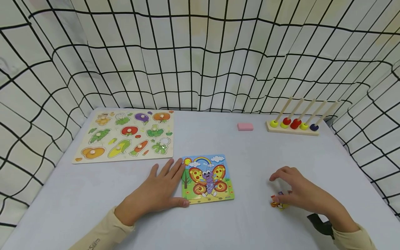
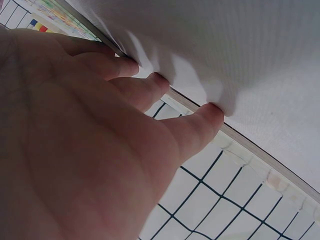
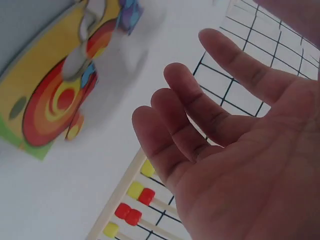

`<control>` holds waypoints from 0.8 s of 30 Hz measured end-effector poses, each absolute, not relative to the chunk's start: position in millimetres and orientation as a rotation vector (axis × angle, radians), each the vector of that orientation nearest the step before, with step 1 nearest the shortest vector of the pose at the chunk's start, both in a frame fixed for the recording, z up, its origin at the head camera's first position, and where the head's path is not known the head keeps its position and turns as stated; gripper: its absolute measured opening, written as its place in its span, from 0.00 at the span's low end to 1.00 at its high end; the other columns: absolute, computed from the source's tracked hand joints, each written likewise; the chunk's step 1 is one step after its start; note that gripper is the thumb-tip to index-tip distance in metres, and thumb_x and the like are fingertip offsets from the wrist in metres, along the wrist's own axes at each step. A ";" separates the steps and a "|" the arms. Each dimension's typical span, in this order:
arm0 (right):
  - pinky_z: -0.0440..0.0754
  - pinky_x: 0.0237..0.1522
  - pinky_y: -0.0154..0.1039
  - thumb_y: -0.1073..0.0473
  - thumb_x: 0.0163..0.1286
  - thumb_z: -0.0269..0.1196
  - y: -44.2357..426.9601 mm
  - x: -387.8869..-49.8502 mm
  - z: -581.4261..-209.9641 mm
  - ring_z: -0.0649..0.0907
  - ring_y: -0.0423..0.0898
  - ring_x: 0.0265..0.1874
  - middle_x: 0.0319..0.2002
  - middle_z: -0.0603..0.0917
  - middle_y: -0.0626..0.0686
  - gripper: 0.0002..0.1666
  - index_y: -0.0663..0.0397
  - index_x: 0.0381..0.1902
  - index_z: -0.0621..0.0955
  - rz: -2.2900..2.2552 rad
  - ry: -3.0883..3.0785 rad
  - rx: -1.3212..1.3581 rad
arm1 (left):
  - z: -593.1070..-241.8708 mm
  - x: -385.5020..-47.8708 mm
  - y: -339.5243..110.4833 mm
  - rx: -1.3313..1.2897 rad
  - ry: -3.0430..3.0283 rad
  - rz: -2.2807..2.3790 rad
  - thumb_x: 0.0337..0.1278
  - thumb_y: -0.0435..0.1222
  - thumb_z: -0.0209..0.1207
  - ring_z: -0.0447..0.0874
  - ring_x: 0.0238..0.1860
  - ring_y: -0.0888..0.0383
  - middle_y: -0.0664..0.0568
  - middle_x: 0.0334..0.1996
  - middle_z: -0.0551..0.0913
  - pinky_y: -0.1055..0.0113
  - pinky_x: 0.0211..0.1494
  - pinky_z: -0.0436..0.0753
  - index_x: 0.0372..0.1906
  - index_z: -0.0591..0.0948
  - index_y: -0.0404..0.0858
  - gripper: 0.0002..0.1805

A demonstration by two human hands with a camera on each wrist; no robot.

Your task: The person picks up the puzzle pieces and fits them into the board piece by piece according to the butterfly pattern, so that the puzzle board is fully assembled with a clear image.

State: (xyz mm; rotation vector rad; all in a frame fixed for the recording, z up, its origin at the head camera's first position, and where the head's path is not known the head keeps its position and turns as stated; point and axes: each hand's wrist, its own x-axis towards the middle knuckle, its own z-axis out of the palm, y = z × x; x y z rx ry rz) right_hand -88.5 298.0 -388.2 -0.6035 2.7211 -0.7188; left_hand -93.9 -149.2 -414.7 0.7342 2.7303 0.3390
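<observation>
A square butterfly jigsaw puzzle (image 1: 208, 178) lies mid-table, its picture looking whole. My left hand (image 1: 160, 191) lies spread at its left side, fingertips by the upper left edge and thumb at the lower left corner. In the left wrist view, the left fingers (image 2: 200, 127) are extended. To the right, my right hand (image 1: 300, 191) hovers with fingers loosely bent over colourful jigsaw pieces (image 1: 275, 205), which the thumb partly hides. The right wrist view shows an orange-swirl jigsaw piece (image 3: 57, 100) apart from the fingers (image 3: 155, 132); how many pieces there are, I cannot tell.
A wooden vegetable peg puzzle (image 1: 125, 135) lies at the back left. A pink block (image 1: 245, 126) is at the back, left of a bead stacker (image 1: 292, 130) with upright pegs and coloured beads. Black netting (image 1: 193, 48) over white cloth surrounds the table's back and sides.
</observation>
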 end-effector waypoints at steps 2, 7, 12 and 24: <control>0.82 0.50 0.44 0.42 0.63 0.80 299.5 -88.2 -390.3 0.72 0.53 0.60 0.60 0.77 0.48 0.28 0.43 0.56 0.82 -0.682 2.730 -0.606 | -415.2 -94.2 -149.1 0.736 2.731 0.334 0.58 0.72 0.65 0.43 0.85 0.34 0.39 0.86 0.50 0.24 0.77 0.48 0.86 0.55 0.31 0.66; 0.80 0.46 0.42 0.43 0.58 0.83 302.6 -88.0 -396.5 0.70 0.53 0.58 0.59 0.75 0.48 0.29 0.38 0.53 0.82 -0.597 2.744 -0.619 | -415.6 -94.5 -149.0 0.738 2.733 0.330 0.58 0.72 0.65 0.44 0.85 0.34 0.39 0.86 0.50 0.23 0.76 0.48 0.85 0.55 0.31 0.66; 0.79 0.45 0.42 0.41 0.56 0.84 305.5 -86.8 -400.7 0.70 0.53 0.57 0.58 0.75 0.48 0.30 0.35 0.52 0.82 -0.549 2.722 -0.587 | -415.3 -94.8 -148.7 0.736 2.727 0.330 0.58 0.72 0.65 0.43 0.85 0.34 0.39 0.86 0.50 0.23 0.76 0.48 0.86 0.55 0.31 0.66; 0.78 0.47 0.42 0.47 0.56 0.85 301.5 -85.1 -403.5 0.69 0.50 0.54 0.55 0.73 0.45 0.28 0.30 0.50 0.82 -0.527 2.705 -0.631 | -415.5 -94.5 -148.4 0.740 2.730 0.328 0.59 0.72 0.65 0.43 0.85 0.34 0.39 0.86 0.50 0.24 0.76 0.48 0.85 0.55 0.31 0.66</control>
